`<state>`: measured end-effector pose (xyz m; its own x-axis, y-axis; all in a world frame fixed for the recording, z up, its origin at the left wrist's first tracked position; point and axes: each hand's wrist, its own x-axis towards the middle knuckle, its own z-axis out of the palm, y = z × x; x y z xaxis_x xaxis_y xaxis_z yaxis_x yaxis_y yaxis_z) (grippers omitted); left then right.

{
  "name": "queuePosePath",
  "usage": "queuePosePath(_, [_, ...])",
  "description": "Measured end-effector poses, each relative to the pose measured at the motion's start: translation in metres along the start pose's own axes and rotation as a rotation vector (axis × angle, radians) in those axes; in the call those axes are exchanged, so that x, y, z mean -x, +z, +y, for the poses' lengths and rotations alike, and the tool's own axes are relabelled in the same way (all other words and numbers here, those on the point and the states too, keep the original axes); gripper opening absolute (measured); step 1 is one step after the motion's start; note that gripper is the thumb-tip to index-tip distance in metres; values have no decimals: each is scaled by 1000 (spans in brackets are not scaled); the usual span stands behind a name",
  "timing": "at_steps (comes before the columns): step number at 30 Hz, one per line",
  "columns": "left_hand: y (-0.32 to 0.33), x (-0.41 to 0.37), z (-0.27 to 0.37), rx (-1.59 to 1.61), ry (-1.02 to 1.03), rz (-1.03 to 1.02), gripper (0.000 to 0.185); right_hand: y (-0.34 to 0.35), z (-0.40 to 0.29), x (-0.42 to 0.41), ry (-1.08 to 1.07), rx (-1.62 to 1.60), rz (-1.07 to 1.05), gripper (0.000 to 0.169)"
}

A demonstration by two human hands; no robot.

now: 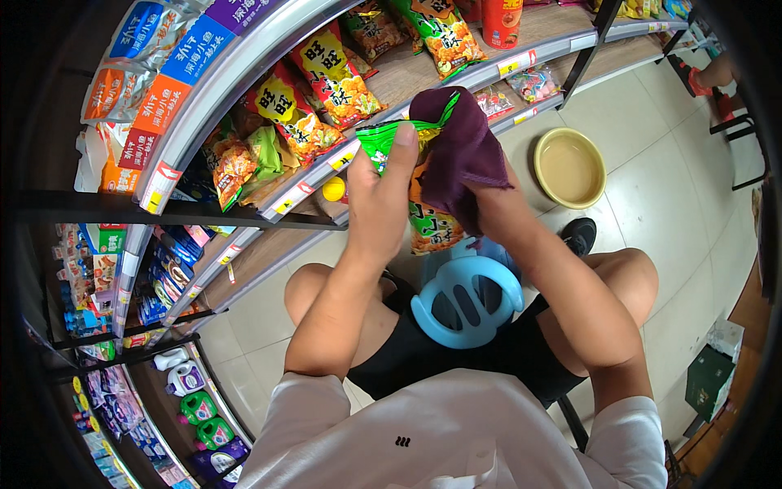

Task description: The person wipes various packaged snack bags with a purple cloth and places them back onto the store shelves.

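Observation:
My left hand [385, 189] grips a snack bag [435, 231] near its green top edge, thumb laid across the front. The bag hangs upright in front of the shelf, its lower part showing orange and green print. A dark purple cloth [461, 153] is bunched against the bag's upper right side. My right hand [489, 198] holds this cloth, which hides most of the fingers. Below the bag, between my knees, is a light blue plastic object [470, 339] with a rounded, slotted top.
Similar snack bags [333, 76] stand on the shelf [391, 85] ahead. A yellow basin [540, 162] of cloudy water sits on the tiled floor, right of the shelf. Detergent bottles [185, 378] fill a lower-left rack. A green box [708, 379] lies at the right. Another person's foot [693, 79] shows top right.

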<state>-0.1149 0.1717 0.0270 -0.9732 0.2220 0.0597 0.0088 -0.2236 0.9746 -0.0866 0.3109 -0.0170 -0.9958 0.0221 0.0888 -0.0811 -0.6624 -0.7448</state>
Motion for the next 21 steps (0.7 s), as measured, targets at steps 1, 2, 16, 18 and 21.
queuePosePath(1, [-2, 0, 3, 75, -53, -21, 25, 1, -12, -1, 90, -66, -9, 51])
queuePosePath(2, [-2, 1, 8, 84, -91, -49, 24, 1, -19, -2, 181, -132, -17, 51])
queuePosePath(16, [-11, -8, 3, -653, 652, 185, 9, 21, -9, 10, 501, -246, -116, 46])
queuePosePath(18, [-13, -7, -1, -693, 708, 222, 10, 25, -7, 13, 499, -277, -111, 49])
queuePosePath(21, [-12, -12, -1, -691, 742, 331, 11, 25, -2, 17, 502, -210, -109, 53])
